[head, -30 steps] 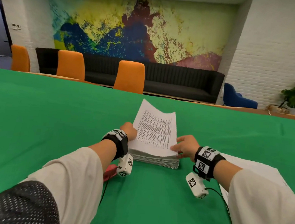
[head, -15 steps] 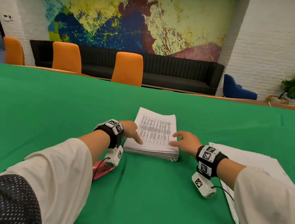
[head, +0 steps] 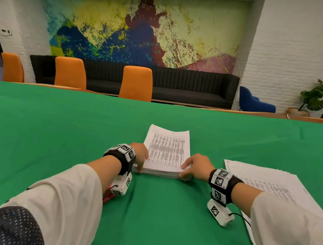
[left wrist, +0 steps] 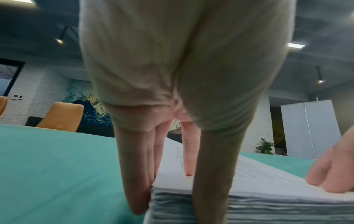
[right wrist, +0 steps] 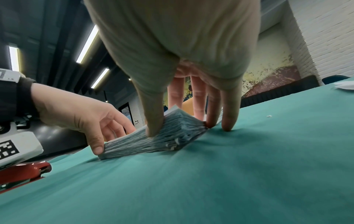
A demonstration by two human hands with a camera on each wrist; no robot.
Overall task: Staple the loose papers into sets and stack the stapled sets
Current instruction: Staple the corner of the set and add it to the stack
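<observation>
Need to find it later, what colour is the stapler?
Red; the stapler shows best in the right wrist view.

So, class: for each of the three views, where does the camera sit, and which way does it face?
Head: worn high, looking forward and down at both hands, left hand and right hand, on the thick stack of printed white papers.
Left wrist: low, along the left fingers at the stack's corner.
Right wrist: low, facing left along its fingers; red stapler visible.
All share the stack.

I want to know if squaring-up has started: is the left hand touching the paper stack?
Touching. The right wrist view shows the left hand's thumb against the near corner of the paper stack.
</observation>
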